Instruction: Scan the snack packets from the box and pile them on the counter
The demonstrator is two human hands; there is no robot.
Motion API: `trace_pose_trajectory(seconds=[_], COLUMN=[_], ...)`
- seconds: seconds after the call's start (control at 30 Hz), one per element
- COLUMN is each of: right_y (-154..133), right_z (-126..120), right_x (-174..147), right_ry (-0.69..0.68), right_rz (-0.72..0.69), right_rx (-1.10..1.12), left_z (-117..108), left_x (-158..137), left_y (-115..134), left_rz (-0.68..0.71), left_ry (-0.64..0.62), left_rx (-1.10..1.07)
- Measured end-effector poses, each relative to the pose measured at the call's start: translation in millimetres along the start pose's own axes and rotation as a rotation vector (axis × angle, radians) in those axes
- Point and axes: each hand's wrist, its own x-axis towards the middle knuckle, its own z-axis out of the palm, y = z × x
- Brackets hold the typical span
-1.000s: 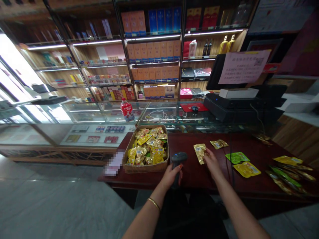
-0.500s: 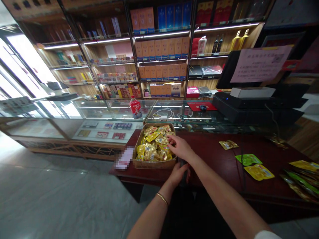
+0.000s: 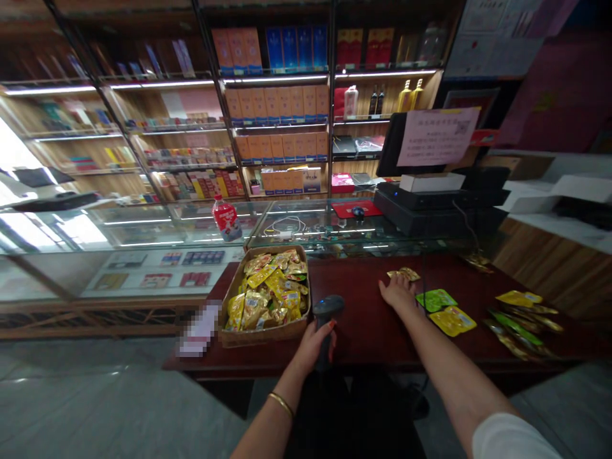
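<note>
Gold pkt [image 3: 410, 273] now has R hand [image 3: 398, 293] at it, prev. over box [image 3: 265, 337].

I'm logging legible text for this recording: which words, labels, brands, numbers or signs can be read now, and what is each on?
No text is clear enough to quote.
Pink sheet on the monitor: printed lines, too blurred.
Packets in the carton: print too small.
Red bottle: pale lettering, blurred.
Orange boxes on the shelves: marks too small.
</note>
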Motion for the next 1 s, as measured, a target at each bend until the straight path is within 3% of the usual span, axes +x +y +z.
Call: trace_pose_trajectory(seconds=[0.07,0.23,0.33,0.53,0.8,1.0], right_y=[-4,-20,-20,-16,-8,0], right_z=[5,13,13,21,27,27], right_x=[-9,-84,-112,-106,-102,-101], right_ry=[-0.017,-0.010,0.017,0.175,0.187,0.209], right_rz=[-0.046,-0.304,-0.353,-0.131,-0.251,-0.263], right_rx=[-0.008,0.045,0.099,0.174,0.464,0.740], left_z=[-1,0,1,2,1,2], left_x=[-1,-2,-5,-9,-7,-9], left_y=[0,2,4,6,1,5], left_rz=[0.002,-0.008,-0.006,-0.003,-0.026,-0.044], left_ry=[-0.001,-0.023,-0.032,-0.044,-0.110,-0.126], left_rx=[-0.006,0.001,0.013,0.036,0.071,0.107])
